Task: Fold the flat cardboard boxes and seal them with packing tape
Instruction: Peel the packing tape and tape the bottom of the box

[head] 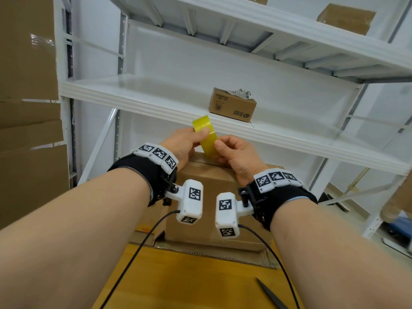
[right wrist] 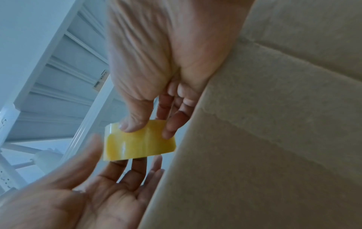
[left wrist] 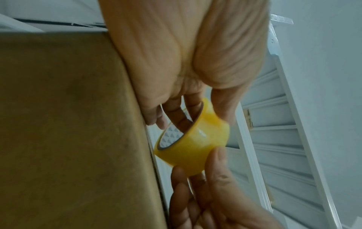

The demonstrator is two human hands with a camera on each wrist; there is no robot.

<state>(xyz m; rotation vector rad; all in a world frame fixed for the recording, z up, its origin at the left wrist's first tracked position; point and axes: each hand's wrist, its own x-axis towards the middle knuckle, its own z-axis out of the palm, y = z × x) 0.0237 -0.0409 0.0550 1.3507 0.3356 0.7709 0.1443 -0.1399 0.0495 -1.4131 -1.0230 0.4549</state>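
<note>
A yellow packing tape roll (head: 206, 134) is held up between both hands, just above the far top edge of a folded brown cardboard box (head: 200, 181). My left hand (head: 199, 133) grips the roll, fingers through its core (left wrist: 188, 117) and thumb on the outer face. My right hand (head: 219, 146) pinches the roll's outer face (right wrist: 139, 144) between thumb and fingers. In the left wrist view the box wall (left wrist: 68, 124) fills the left side; in the right wrist view the box (right wrist: 274, 139) fills the right side. The tape's loose end is not visible.
The box stands on flat cardboard (head: 223, 253) lying on a wooden table (head: 189, 284). A dark pointed tool (head: 269, 293) lies at the near right. White metal shelving (head: 156, 94) rises behind, with a small carton (head: 233, 105) on it. Large stacked cartons (head: 29, 108) stand at the left.
</note>
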